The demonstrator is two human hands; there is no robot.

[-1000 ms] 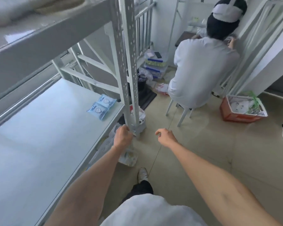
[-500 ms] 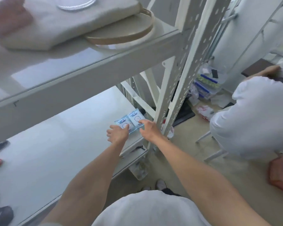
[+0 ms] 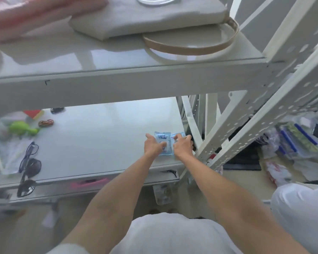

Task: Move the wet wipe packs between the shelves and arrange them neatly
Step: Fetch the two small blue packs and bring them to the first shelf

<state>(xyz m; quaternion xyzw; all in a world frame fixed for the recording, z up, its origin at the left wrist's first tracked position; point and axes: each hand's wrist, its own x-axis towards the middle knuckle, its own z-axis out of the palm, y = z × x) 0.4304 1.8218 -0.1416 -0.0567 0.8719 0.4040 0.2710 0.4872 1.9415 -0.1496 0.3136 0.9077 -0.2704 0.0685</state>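
Two blue wet wipe packs [image 3: 167,151] lie side by side, touching, on the lower shelf [image 3: 103,143]. They are at its right end, close to the near edge and just beside the white post [image 3: 233,136]. The left hand [image 3: 152,146] lies on the left pack [image 3: 162,137], with its thumb sticking out to the left. The right hand [image 3: 183,147] lies on the right pack [image 3: 180,134]. The fingers of both hands are bent a little over the packs, but the picture is blurry, so I cannot tell if they pinch the packs or only press on them. I think the person is about to lift the packs or push them straight. The packs look soft and slippery. If the hands only press down and slide, one pack could slip out and turn crooked. The right pack is so close to the post and the end of the shelf that a push to the right could knock it off onto the floor. If the packs go up to the upper shelf [image 3: 136,85], the hands could bump its front edge. There is also a grey bag [image 3: 145,21] up there, so there is less room. The glasses [image 3: 28,153] and the green toy [image 3: 20,127] are well apart, at the left end, and should be safe.
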